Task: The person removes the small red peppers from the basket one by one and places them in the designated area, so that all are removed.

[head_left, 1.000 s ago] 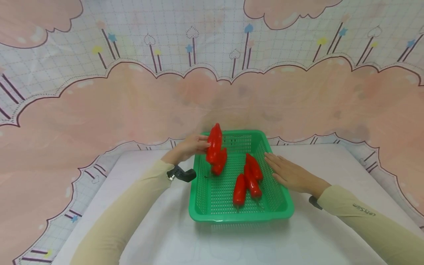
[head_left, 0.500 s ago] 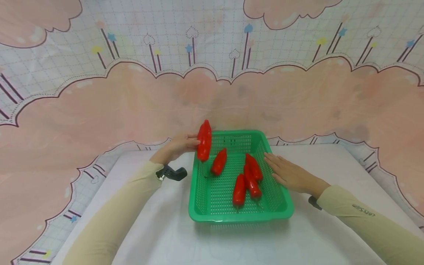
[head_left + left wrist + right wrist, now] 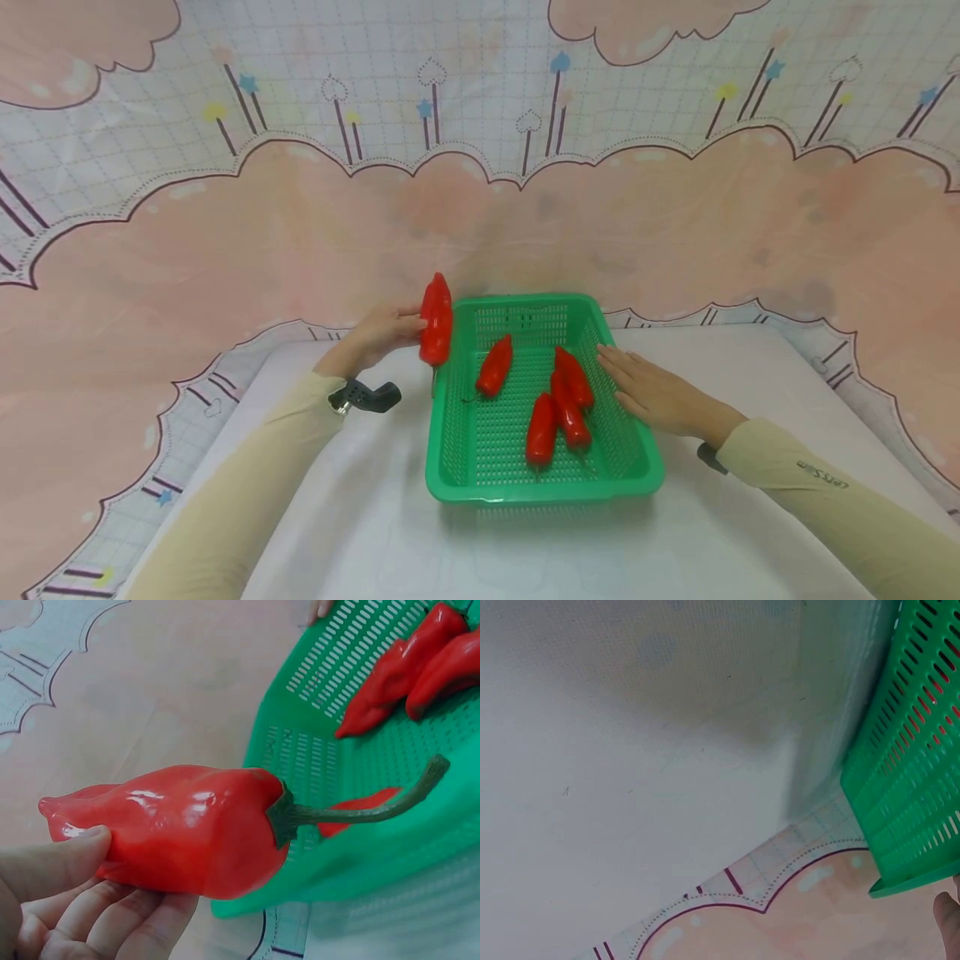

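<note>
My left hand point(image 3: 378, 335) grips a glossy red pepper point(image 3: 436, 321) between thumb and fingers, just outside the basket's left rim. In the left wrist view this pepper point(image 3: 180, 829) lies across the fingers, its long green stem pointing toward the basket. Below and right of it stands the green perforated basket point(image 3: 540, 493). Inside, one red pepper point(image 3: 495, 367) lies at the left, while a cluster with a front pepper point(image 3: 541, 431) and a rear pepper point(image 3: 575, 379) lies at the right. With straight fingers, my right hand point(image 3: 660, 392) rests on the basket's right rim.
The basket stands on a white tabletop point(image 3: 375, 517). Behind it hangs a patterned cloth point(image 3: 337, 233) with pink clouds. In the right wrist view the basket's outer wall point(image 3: 907, 750) rises from the white surface.
My left hand has carried the pepper leftward, from above the basket's left side to outside its left rim. My right hand and the basket have stayed in place.
</note>
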`<state>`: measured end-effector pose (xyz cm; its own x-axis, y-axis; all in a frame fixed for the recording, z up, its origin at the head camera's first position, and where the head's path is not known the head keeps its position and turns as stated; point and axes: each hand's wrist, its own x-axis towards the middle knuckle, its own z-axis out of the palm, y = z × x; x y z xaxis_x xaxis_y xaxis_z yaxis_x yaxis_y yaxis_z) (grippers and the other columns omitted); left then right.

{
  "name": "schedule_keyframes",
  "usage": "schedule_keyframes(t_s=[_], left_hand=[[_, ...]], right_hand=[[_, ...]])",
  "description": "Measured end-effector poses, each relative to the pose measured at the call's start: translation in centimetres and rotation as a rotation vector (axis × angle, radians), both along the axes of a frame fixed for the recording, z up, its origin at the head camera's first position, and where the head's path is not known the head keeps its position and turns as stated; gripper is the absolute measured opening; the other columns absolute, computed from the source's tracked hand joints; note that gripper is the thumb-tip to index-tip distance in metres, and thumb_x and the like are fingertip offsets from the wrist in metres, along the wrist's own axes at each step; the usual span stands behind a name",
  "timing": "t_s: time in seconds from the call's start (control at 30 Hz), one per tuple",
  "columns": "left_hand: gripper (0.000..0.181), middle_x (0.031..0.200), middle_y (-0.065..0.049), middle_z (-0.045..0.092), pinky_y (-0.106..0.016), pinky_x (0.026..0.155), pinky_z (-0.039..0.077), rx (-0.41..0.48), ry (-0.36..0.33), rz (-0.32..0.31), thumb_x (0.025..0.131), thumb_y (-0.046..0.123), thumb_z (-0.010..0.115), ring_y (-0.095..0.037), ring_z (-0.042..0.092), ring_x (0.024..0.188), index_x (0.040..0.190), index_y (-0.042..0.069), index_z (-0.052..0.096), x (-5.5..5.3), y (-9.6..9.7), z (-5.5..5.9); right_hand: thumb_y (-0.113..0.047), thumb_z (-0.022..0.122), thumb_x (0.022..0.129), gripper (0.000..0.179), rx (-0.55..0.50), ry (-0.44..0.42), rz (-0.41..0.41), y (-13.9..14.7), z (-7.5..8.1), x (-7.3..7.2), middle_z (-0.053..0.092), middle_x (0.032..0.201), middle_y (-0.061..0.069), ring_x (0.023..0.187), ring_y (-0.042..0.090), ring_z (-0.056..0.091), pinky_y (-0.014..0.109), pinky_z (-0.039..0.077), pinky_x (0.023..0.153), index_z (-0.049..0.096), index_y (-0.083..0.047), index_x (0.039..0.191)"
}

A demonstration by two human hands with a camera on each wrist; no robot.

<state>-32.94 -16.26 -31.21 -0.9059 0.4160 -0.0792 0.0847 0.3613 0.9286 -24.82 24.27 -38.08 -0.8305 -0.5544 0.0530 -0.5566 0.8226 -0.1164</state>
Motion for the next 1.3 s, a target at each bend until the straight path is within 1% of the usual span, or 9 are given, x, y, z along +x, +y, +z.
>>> schedule_keyframes(t_s=[0.13,0.23,0.47,0.6,0.77,0.97,1.2,1.3], left_hand=[[0.046,0.130,-0.021,0.054,-0.038,0.101,0.046,-0.007,0.004,0.022,0.095,0.020,0.056,-0.027,0.058,0.111,0.135,0.000,0.046,0.1,-0.8,-0.1],[0.047,0.131,-0.020,0.053,-0.039,0.102,0.045,0.002,-0.008,0.045,0.095,0.021,0.056,-0.027,0.058,0.111,0.135,0.001,0.045,0.1,-1.3,-0.3],[0.045,0.130,-0.019,0.054,-0.039,0.102,0.046,0.015,-0.028,0.072,0.095,0.020,0.056,-0.025,0.059,0.108,0.135,0.001,0.046,0.0,-2.2,-1.3],[0.048,0.132,-0.019,0.052,-0.039,0.102,0.045,0.012,-0.055,0.110,0.094,0.021,0.057,-0.026,0.058,0.110,0.136,0.001,0.045,-0.2,-2.5,-2.0],[0.051,0.137,-0.020,0.048,-0.038,0.102,0.045,0.001,-0.112,0.155,0.094,0.020,0.056,-0.031,0.055,0.115,0.140,0.002,0.041,-0.5,-2.9,-2.9],[0.052,0.136,-0.021,0.048,-0.038,0.103,0.044,0.001,-0.125,0.173,0.095,0.021,0.056,-0.028,0.057,0.113,0.140,0.000,0.040,-0.6,-3.4,-3.9],[0.053,0.136,-0.021,0.049,-0.041,0.105,0.042,-0.013,-0.130,0.166,0.094,0.022,0.057,-0.029,0.056,0.114,0.139,-0.001,0.041,-0.4,-3.6,-4.6],[0.052,0.135,-0.020,0.049,-0.040,0.103,0.044,-0.009,-0.141,0.180,0.094,0.022,0.057,-0.029,0.056,0.113,0.139,0.000,0.041,-0.3,-3.7,-4.9]], right_hand=[[-0.027,0.044,0.097,0.060,0.003,0.014,0.006,0.0,-0.1,0.0,0.021,0.157,0.012,0.143,0.033,0.022,0.050,0.022,0.116,0.024,-0.004,0.148],[-0.027,0.044,0.097,0.060,0.003,0.022,0.010,0.1,-0.1,-0.1,0.022,0.157,0.012,0.143,0.033,0.022,0.049,0.023,0.116,0.025,-0.004,0.148],[-0.027,0.044,0.097,0.060,0.001,0.019,0.009,0.1,-0.1,0.0,0.022,0.157,0.012,0.143,0.033,0.022,0.049,0.022,0.116,0.025,-0.004,0.148],[-0.027,0.044,0.097,0.060,0.001,0.017,0.008,0.1,-0.1,0.0,0.022,0.157,0.012,0.143,0.033,0.022,0.049,0.022,0.117,0.025,-0.003,0.148],[-0.027,0.044,0.097,0.059,-0.001,0.015,0.004,0.1,-0.1,0.0,0.022,0.157,0.012,0.143,0.033,0.022,0.049,0.022,0.117,0.025,-0.003,0.148],[-0.027,0.044,0.096,0.060,0.007,0.016,0.004,0.0,0.0,-0.1,0.022,0.156,0.012,0.143,0.033,0.022,0.049,0.022,0.116,0.025,-0.003,0.148],[-0.028,0.044,0.096,0.060,-0.001,0.015,0.000,0.1,0.1,0.0,0.022,0.156,0.012,0.143,0.033,0.023,0.050,0.023,0.116,0.025,-0.004,0.148],[-0.029,0.044,0.097,0.060,-0.003,0.011,-0.004,0.1,0.0,0.0,0.022,0.157,0.012,0.143,0.033,0.023,0.050,0.023,0.116,0.025,-0.005,0.148]])
